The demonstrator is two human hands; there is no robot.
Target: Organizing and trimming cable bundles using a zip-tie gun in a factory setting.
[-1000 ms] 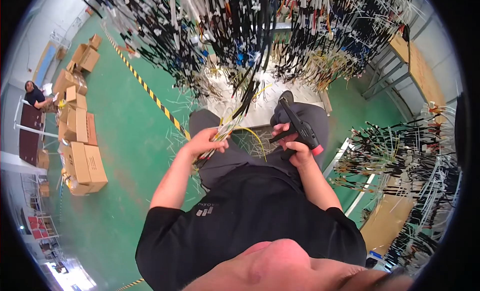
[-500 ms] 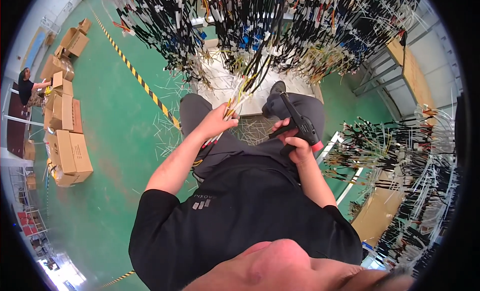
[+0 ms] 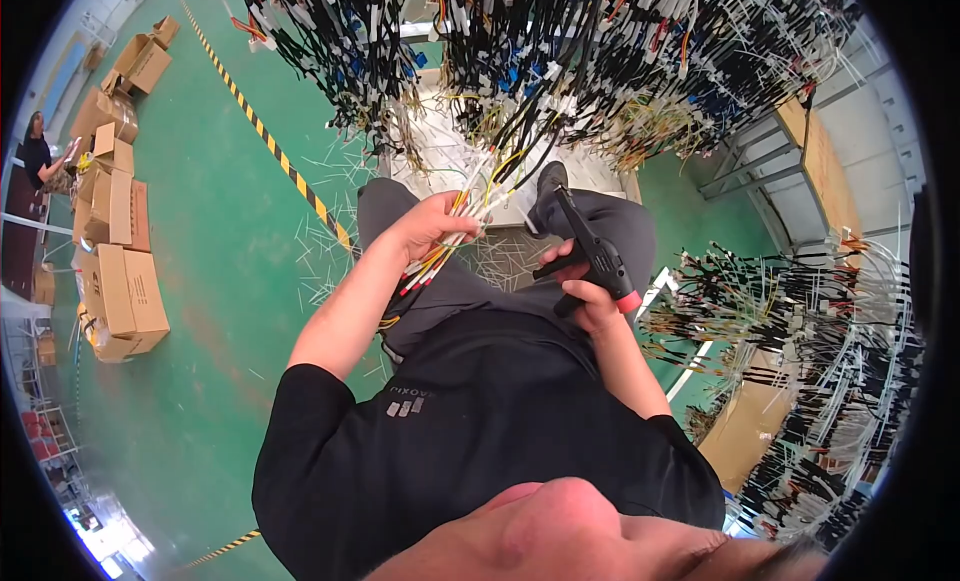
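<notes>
My left hand [image 3: 432, 224] is closed around a bundle of wires [image 3: 478, 196], white, yellow, red and black, which hangs down from the dense harnesses ahead. Loose wire ends, some with red tips, stick out below that palm over my left thigh. My right hand [image 3: 582, 279] grips a black cable tie gun [image 3: 603, 257] with a red knob at its rear. The tool's nose points up and away, above my right thigh, apart from the bundle. Some fingers of the right hand lie behind the tool's handle and trigger.
Thick rows of hanging wire harnesses [image 3: 500, 56] fill the space ahead; more hang on a rack [image 3: 790, 321] at right. Cut white strips litter a pale platform [image 3: 430, 131] and the green floor [image 3: 220, 281]. Cardboard boxes [image 3: 125, 296] line the far left, near another person [image 3: 45, 161].
My left hand stays on the bundle, and more of the wires below it now show. The right hand and tie gun have barely shifted. The other person's arms have moved.
</notes>
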